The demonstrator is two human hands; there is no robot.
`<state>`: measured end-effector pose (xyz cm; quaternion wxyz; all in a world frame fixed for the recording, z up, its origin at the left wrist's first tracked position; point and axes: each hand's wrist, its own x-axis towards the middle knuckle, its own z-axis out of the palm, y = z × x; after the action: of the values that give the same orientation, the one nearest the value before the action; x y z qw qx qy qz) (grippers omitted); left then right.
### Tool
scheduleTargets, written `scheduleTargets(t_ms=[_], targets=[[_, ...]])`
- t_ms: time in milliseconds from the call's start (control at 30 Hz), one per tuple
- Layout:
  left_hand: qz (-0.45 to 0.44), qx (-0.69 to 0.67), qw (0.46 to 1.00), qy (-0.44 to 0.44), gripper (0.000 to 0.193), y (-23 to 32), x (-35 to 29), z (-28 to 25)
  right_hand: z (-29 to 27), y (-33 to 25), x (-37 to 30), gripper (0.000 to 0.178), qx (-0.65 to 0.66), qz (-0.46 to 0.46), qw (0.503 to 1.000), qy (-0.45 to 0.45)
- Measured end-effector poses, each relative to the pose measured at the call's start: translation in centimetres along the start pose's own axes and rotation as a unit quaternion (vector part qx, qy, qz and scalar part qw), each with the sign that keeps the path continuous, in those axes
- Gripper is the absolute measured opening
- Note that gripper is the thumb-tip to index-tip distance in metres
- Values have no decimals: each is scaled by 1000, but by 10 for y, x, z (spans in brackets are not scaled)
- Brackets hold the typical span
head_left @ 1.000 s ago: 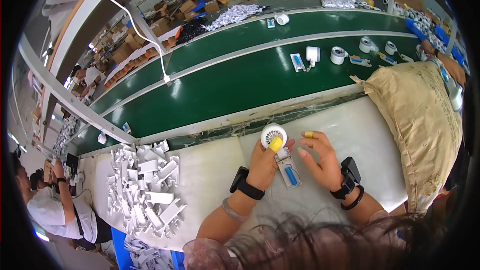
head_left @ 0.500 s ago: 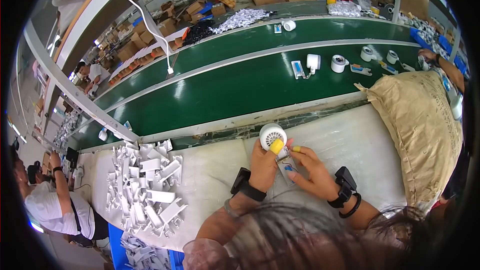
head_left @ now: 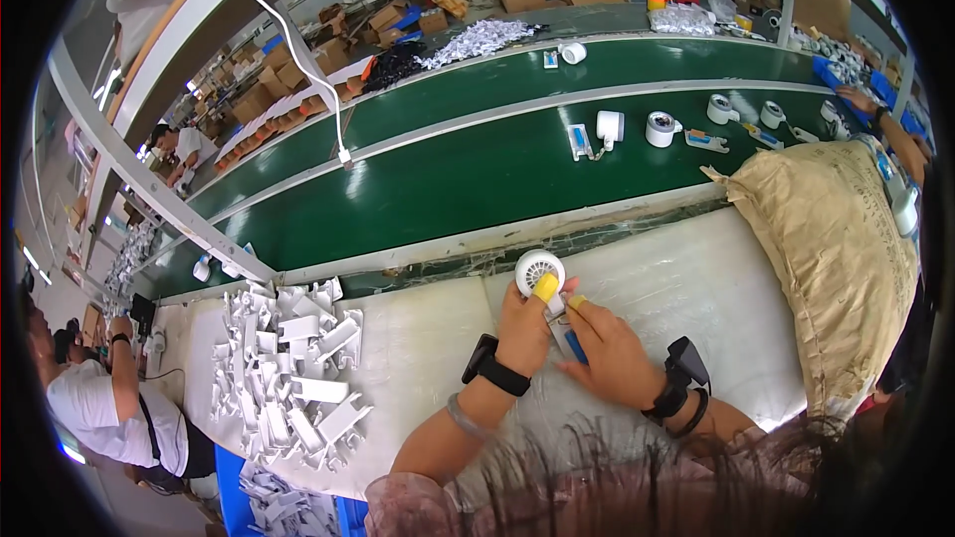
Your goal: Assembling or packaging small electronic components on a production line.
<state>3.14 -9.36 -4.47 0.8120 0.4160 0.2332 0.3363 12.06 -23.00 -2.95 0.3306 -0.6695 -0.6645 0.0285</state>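
A white handheld fan with a round slotted head (head_left: 538,268) is held between my two hands above the pale tabletop. My left hand (head_left: 521,332) grips it just below the head, the yellow-wrapped thumb lying on the grille. Fingers of my right hand (head_left: 614,348) are closed over the fan's narrow handle part, which carries a blue piece (head_left: 574,345). That hand hides much of the handle, so the exact finger contact cannot be made out. To the left lies a heap of white plastic handle shells (head_left: 318,390).
Beyond the table runs a green conveyor belt (head_left: 428,209) with several partly assembled white fans (head_left: 610,126). A large tan sack (head_left: 826,239) stands at the right. A blue bin (head_left: 235,497) of white parts is at lower left. Co-workers' arms show at both sides.
The fans on the belt have shifted left. My right hand has moved left over the handle and covers more of it. The fan head has tilted slightly; my left hand keeps its grip.
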Motion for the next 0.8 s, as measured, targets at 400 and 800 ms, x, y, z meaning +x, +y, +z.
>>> scheduleTargets(t_ms=[400, 800], targets=[[25, -85, 996, -28, 30, -23, 29, -15, -23, 27, 13, 39, 130, 13, 979, 156], [102, -305, 932, -169, 28, -53, -10, -69, 74, -157, 130, 29, 33, -382, 890, -246]])
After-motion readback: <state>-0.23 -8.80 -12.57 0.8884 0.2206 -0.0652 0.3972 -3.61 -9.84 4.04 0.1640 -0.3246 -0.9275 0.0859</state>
